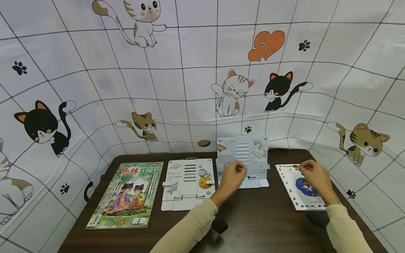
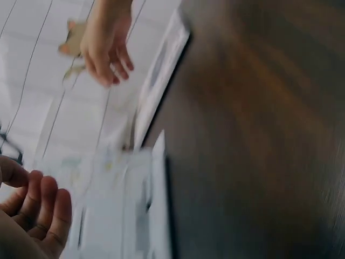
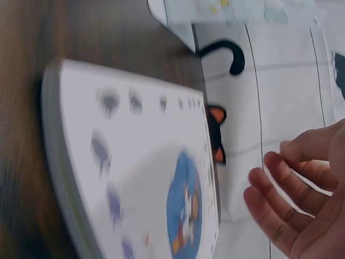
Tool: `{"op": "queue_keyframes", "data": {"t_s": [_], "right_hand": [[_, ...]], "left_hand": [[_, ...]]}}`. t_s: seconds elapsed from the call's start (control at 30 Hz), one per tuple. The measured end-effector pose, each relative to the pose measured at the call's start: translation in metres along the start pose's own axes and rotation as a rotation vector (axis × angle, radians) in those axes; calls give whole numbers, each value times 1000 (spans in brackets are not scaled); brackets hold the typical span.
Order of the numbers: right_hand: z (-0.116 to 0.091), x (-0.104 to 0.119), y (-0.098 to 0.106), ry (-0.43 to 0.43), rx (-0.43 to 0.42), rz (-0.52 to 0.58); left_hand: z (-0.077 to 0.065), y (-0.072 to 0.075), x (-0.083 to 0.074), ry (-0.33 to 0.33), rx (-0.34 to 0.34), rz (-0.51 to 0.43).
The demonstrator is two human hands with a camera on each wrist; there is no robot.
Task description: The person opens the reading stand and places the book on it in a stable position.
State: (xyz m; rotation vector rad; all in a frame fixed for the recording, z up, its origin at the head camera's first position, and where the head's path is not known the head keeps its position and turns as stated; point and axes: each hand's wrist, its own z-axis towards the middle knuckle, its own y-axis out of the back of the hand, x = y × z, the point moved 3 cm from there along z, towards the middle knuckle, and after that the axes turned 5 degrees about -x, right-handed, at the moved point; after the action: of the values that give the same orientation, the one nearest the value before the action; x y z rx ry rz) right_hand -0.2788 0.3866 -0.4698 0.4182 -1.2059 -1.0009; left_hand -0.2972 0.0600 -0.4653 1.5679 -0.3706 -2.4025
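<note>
My left hand (image 1: 232, 178) hovers in front of a pale blue book stand (image 1: 260, 149) printed with a rainbow and unicorns, its panel raised upright. The fingers are loosely bent toward the thumb and hold nothing, as the left wrist view also shows. Over a white book (image 1: 302, 196) with a blue round picture and a dotted border, my right hand (image 1: 317, 181) hangs with relaxed, slightly bent fingers. In the right wrist view that hand (image 3: 302, 199) holds nothing and is apart from the thick book (image 3: 135, 140).
A white book stand (image 1: 177, 175) marked Tiny universe lies folded low left of the unicorn stand. Farther left lies a green magazine (image 1: 126, 211). A small black object (image 1: 219, 225) shows below the left forearm. A cat-print cloth (image 1: 196, 84) hangs behind the dark table (image 1: 253, 225).
</note>
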Motion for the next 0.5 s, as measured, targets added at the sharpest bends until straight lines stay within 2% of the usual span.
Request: {"op": "queue_keyframes", "data": {"t_s": [0.13, 0.33, 0.5], "right_hand": [[-7, -14, 11, -77, 37, -71], [-9, -34, 24, -191, 110, -152], [-8, -52, 21, -216, 255, -262]], "left_hand": [[-17, -26, -7, 44, 107, -17], [-35, -52, -20, 94, 213, -51], [-45, -70, -24, 254, 292, -135]]}}
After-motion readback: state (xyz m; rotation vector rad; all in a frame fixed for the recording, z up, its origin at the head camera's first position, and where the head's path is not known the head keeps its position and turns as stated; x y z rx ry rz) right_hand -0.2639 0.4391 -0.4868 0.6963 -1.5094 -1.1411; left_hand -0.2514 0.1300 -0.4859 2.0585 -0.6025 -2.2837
